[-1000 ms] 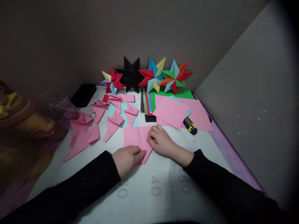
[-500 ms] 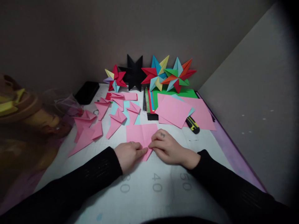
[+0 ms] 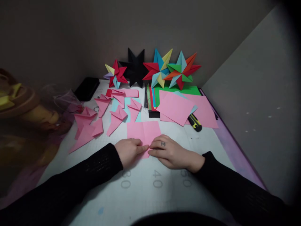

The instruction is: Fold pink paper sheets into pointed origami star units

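Note:
A pink sheet [image 3: 144, 130] with a crease down its middle lies on the white gridded mat [image 3: 141, 204]. My left hand [image 3: 129, 152] rests on its lower left part, the index finger stretched to the sheet's lower middle. From the right, my right hand [image 3: 170, 152] presses its fingertips together on the lower right part, close to the left fingertip. Both hands hide part of the sheet's near edge. Folded pink pieces [image 3: 117, 118] lie to the left, beyond my left hand.
Pink sheets [image 3: 176, 108] lie on coloured paper at the back right, beside a black and yellow cutter [image 3: 195, 122]. Paper stars [image 3: 157, 69] lean on the wall. A black phone [image 3: 87, 88] and a plush toy [image 3: 30, 110] are left.
My right hand has moved slightly down over the sheet's lower right part, uncovering more of its upper right. The whole view has shifted a little.

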`<move>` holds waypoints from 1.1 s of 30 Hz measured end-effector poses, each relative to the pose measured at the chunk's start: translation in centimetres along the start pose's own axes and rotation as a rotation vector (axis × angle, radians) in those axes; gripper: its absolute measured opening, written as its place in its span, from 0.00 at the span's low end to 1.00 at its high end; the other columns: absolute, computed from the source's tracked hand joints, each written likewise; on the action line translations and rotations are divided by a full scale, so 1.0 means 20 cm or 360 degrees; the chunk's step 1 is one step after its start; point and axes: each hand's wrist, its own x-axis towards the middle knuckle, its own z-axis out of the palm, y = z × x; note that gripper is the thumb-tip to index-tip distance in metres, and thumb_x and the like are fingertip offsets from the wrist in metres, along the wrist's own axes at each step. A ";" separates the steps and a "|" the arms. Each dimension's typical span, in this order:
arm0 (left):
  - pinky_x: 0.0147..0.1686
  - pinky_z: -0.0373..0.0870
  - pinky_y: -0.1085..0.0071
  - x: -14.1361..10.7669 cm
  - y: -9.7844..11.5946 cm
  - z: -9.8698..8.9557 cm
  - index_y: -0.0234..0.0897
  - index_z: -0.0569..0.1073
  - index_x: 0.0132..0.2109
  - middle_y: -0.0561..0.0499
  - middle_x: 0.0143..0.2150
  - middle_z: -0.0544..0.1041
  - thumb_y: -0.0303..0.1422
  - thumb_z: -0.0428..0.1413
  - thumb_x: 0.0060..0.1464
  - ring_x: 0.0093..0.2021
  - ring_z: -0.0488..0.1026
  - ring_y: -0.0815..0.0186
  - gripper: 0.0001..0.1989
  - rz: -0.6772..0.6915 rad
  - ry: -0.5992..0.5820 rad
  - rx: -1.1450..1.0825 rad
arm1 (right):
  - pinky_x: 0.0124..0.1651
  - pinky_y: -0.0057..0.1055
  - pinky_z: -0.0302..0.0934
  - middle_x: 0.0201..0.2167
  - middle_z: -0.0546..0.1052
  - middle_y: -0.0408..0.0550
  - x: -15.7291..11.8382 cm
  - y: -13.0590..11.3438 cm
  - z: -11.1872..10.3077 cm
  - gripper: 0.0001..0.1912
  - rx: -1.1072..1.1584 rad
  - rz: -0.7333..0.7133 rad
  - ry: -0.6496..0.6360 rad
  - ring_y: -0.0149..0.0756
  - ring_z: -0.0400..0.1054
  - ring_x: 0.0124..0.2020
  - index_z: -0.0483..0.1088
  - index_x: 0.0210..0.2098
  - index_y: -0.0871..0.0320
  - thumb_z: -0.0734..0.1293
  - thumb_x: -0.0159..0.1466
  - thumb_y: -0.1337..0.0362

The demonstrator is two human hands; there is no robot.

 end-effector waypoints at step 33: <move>0.28 0.65 0.69 -0.03 0.01 0.00 0.43 0.70 0.55 0.49 0.34 0.75 0.33 0.47 0.61 0.32 0.72 0.62 0.16 0.0025 0.0100 0.0123 | 0.48 0.45 0.60 0.45 0.73 0.55 -0.05 0.01 -0.03 0.15 -0.0338 0.0222 0.0238 0.46 0.64 0.49 0.69 0.50 0.57 0.62 0.64 0.67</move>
